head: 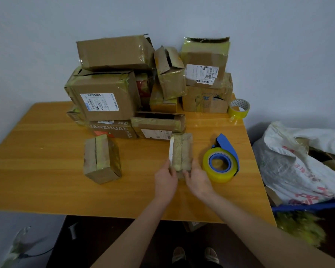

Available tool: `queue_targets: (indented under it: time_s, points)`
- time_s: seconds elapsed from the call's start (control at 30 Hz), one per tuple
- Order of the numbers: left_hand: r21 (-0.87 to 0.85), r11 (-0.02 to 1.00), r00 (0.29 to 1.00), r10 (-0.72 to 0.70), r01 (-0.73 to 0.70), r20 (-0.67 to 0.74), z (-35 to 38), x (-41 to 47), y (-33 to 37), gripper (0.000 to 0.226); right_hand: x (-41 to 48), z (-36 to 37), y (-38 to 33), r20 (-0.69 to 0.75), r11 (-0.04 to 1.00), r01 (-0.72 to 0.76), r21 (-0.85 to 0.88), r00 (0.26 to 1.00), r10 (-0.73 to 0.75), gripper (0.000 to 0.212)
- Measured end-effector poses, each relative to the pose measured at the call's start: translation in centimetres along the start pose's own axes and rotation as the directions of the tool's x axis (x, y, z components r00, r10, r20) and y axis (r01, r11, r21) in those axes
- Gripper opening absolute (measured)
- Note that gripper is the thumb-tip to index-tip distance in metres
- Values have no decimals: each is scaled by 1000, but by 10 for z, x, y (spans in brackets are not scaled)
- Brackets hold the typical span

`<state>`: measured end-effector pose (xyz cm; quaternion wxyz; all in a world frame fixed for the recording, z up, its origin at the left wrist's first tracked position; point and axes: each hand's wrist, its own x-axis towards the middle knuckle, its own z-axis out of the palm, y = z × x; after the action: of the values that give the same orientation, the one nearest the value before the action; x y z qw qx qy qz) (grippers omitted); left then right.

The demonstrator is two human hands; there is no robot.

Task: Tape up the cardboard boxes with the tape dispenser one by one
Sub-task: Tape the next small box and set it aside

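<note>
A small flat cardboard box (pixel 181 149) lies on the wooden table (pixel 46 171) right of centre, a seam of yellowish tape along its top. My left hand (pixel 165 180) grips its near left corner and my right hand (pixel 197 180) grips its near right corner. Just right of that box, the blue tape dispenser (pixel 223 159) with its yellow roll lies on the table, untouched. Another small taped box (pixel 102 158) stands to the left, apart from my hands.
A pile of worn cardboard boxes (pixel 104 93) fills the back of the table against the wall. A spare tape roll (pixel 238 108) sits at the back right. A white sack (pixel 302 163) of scraps stands beside the table's right edge.
</note>
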<state>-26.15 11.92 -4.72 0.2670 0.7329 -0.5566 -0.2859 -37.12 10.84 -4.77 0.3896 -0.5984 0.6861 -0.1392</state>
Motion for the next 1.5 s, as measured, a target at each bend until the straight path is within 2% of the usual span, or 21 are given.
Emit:
queue_targets:
  time_s: [0.1,0.23,0.33,0.43,0.53,0.67,0.83,0.93,1.03,1.1,1.23,1.5]
  points:
    - [-21,998,997,-57,58,53,1,2,-4,20,2,4,1,-9,999,-32,-43,999,31,59]
    - [-169,977,980,-98,127,172,-8,6,-11,33,1,-6,3,22,1000,13,22,1000,-13,59]
    - [-179,965,978,-176,194,110,-15,5,-17,40,-3,-23,11,-44,998,64,20,997,-63,52]
    - [-156,965,978,-207,211,41,-15,4,-20,38,-6,-31,18,-73,998,57,8,996,-56,55]
    - [-194,955,974,-219,226,59,-13,6,-22,36,-5,-28,17,-34,995,90,32,995,-89,56]
    - [-244,944,974,-208,224,89,-12,9,-23,32,2,-25,19,-54,993,108,46,993,-106,56]
    - [-138,977,985,-154,163,74,-12,11,-23,25,6,-24,20,-67,991,124,-56,990,-128,51]
    - [-24,993,991,-114,116,67,-10,11,-22,22,7,-24,18,-46,966,129,-225,989,-143,45]
    - [149,987,994,-68,55,85,-10,14,-18,36,8,-31,13,-5,880,177,-441,980,-200,39]
    - [201,980,991,-44,18,125,-7,20,-16,53,11,-35,9,27,846,193,-497,978,-207,44]
    - [192,980,976,9,-52,216,-1,26,-14,83,20,-26,6,86,837,218,-502,975,-203,49]
    - [206,975,969,35,-87,244,-1,27,-22,94,25,-27,10,129,852,249,-461,969,-213,46]
